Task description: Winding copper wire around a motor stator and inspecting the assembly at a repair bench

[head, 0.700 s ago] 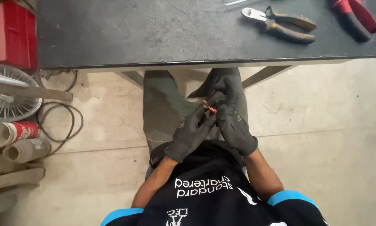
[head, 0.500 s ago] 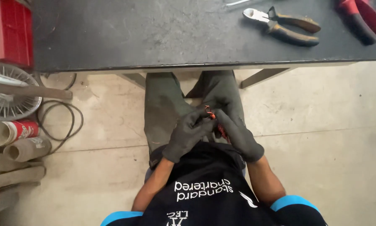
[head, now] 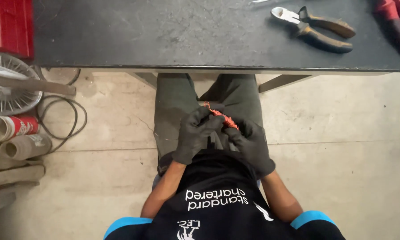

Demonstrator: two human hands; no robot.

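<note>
Copper-coloured wire (head: pixel 222 118), wound into a small reddish-orange bundle, is seen in the head view between two black-gloved hands, held over the lap just below the edge of the dark workbench (head: pixel 164 40). The left hand (head: pixel 194 135) is curled around the near end of the bundle, fingertips pressed together on it; the right hand (head: pixel 252 144) is closed on the other end, thumb and fingers pinching the wire from below. A short loose end is seen sticking up at the far tip of the bundle, toward the bench.

As far as can be judged, the winding is partly done: several turns are already laid tight side by side, while the free end has not been tucked in or trimmed. How much wire remains cannot be told, since most of it is hidden by the gloves.

On the bench, well apart from the hands, side cutters with brown handles (head: pixel 313 26) are lying untouched, and a red-handled tool (head: pixel 393 20) is lying at the right edge. On the floor to the left, a fan guard (head: pixel 8 84), a black cable (head: pixel 62 118) and rolled tubes (head: pixel 17 135) are seen.
</note>
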